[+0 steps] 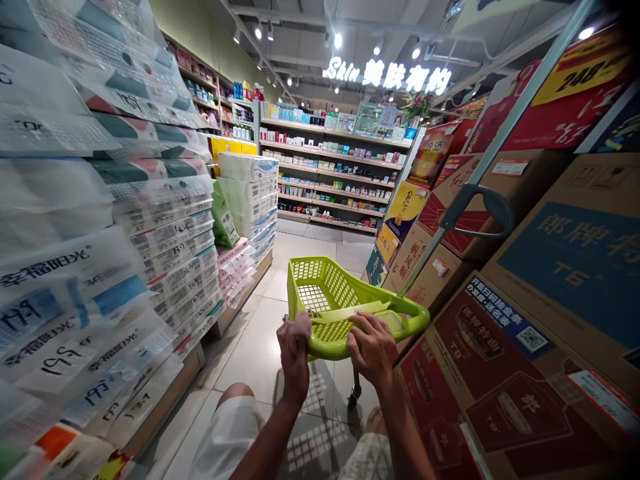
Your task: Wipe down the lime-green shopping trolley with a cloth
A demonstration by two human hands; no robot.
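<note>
A lime-green plastic shopping cart (330, 283) with lattice walls stands in the aisle just in front of me. My left hand (294, 337) is closed round the left end of its near rim. At the right, my right hand (371, 343) curls its fingers over the same near side, beside the folded flap across the back of the basket. A grey pole (450, 220) with a looped handle rises behind the cart's right end. One caster (354, 398) shows below, above the floor tiles.
Tall stacks of wrapped tissue packs (165, 220) line the left side on a low wooden platform (235, 300). Cardboard liquor cartons (520, 373) are piled high close on the right. Cosmetics shelves (330, 152) cross the far end, beyond the tiled floor (280, 267).
</note>
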